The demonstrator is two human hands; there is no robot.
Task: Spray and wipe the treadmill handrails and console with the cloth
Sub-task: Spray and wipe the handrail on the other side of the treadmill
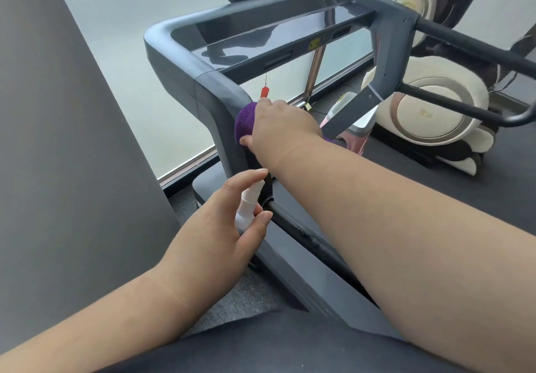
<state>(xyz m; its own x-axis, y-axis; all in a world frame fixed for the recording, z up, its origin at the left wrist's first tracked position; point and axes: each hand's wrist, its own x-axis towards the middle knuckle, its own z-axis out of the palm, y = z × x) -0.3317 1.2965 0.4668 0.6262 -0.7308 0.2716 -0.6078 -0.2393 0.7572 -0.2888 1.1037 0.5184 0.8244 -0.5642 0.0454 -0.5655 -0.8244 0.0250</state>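
Note:
A grey treadmill fills the view, its glossy console [278, 33] spanning the top of the frame. My right hand [282, 127] grips a bunched purple cloth [243, 121] and holds it against the left upright [223, 117] just below the console corner. Lower down, my left hand [229, 221] holds a small white spray bottle [248, 207], its nozzle pointing up toward the same upright, index finger over the top. The black left handrail [304, 233] runs under my right forearm. The right handrail [475, 50] extends off to the right.
A dark grey wall [58, 169] stands close on the left, with a frosted window [130, 38] behind the treadmill. A cream and brown massage chair [435, 105] sits at the right rear. A red safety clip [264, 91] hangs under the console. Dark carpet covers the floor.

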